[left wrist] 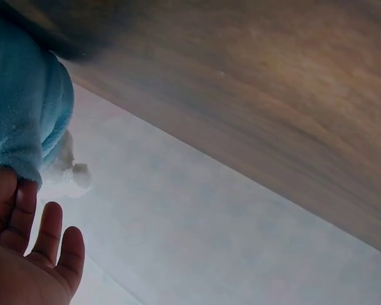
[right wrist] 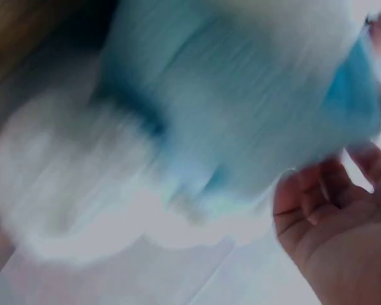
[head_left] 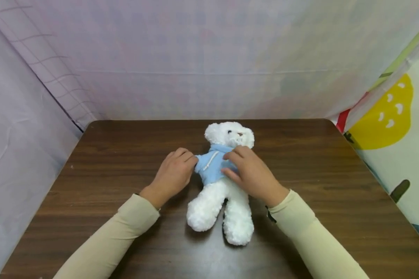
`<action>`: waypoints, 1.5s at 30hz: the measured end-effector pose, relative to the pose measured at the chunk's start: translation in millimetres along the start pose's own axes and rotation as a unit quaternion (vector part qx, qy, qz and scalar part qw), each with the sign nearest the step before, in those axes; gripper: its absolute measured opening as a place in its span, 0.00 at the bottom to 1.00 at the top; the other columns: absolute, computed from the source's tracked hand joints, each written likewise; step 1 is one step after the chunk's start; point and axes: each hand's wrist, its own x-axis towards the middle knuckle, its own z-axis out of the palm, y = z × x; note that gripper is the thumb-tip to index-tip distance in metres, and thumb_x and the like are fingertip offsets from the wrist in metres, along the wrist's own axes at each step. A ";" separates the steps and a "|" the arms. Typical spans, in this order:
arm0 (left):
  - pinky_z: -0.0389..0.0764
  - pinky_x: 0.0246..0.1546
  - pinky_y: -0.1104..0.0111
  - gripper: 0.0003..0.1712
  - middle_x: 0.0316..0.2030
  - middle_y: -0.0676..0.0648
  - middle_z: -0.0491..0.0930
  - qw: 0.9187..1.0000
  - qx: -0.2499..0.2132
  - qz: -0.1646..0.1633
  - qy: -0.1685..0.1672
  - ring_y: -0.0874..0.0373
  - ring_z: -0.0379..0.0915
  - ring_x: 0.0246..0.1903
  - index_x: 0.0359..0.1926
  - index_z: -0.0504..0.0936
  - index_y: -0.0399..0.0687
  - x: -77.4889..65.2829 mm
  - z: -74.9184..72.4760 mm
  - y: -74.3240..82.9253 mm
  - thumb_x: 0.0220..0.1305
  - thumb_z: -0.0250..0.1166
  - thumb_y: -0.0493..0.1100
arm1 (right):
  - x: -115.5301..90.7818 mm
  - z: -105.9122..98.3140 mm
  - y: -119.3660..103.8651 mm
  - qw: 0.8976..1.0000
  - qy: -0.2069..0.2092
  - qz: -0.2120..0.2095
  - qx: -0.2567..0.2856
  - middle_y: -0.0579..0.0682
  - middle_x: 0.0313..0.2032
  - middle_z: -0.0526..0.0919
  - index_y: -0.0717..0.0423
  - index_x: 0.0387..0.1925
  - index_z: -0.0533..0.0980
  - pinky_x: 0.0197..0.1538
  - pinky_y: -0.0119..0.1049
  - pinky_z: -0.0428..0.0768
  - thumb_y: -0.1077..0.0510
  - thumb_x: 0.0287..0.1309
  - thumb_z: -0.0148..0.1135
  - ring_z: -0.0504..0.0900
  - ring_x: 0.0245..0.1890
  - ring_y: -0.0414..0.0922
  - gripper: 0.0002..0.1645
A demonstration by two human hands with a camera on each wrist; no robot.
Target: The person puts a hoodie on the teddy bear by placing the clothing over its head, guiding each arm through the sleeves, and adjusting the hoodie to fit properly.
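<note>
A white plush teddy bear [head_left: 237,217] in a blue shirt [head_left: 213,164] lies face up on the brown table [head_left: 125,143], head towards the far edge and legs towards me. My left hand [head_left: 174,170] pinches the end of the shirt's sleeve; in the left wrist view [left wrist: 35,254] its two outer fingers stand away from the cloth. Over the other side of the bear's chest is my right hand [head_left: 253,172], thumb and fingers apart against the shirt. The right wrist view is blurred, with the fingertips [right wrist: 311,184] along the edge of the blue cloth.
A pale checked curtain [head_left: 202,58] hangs right behind the table's far edge. White cloth [head_left: 21,116] borders the left side. On the right hangs a white sheet with a yellow printed shape [head_left: 387,116].
</note>
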 end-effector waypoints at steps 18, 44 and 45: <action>0.77 0.40 0.54 0.02 0.36 0.49 0.78 0.994 -0.036 -0.098 -0.024 0.48 0.74 0.40 0.38 0.84 0.47 -1.5 -7.0 -7.0 0.66 0.66 0.37 | -12.7 -11.8 14.2 0.992 -0.091 -0.060 0.064 0.45 0.31 0.66 0.53 0.35 0.78 0.37 0.37 0.66 0.67 0.63 0.64 0.63 0.34 0.45 0.06; 0.77 0.40 0.61 0.07 0.38 0.47 0.78 0.987 -0.095 -0.103 -0.084 0.52 0.72 0.38 0.42 0.83 0.42 -10.0 -11.8 6.3 0.69 0.63 0.41 | -12.2 -19.9 13.7 0.987 -0.050 0.142 0.051 0.51 0.37 0.75 0.57 0.41 0.79 0.35 0.41 0.71 0.58 0.64 0.66 0.71 0.32 0.45 0.08; 0.77 0.40 0.61 0.08 0.38 0.47 0.78 0.986 -0.093 -0.108 -0.086 0.51 0.73 0.38 0.42 0.83 0.42 -10.5 -12.3 6.8 0.68 0.63 0.42 | -13.9 -20.5 15.1 0.985 -0.066 0.153 0.051 0.50 0.37 0.75 0.57 0.41 0.78 0.35 0.41 0.71 0.57 0.63 0.67 0.71 0.32 0.46 0.08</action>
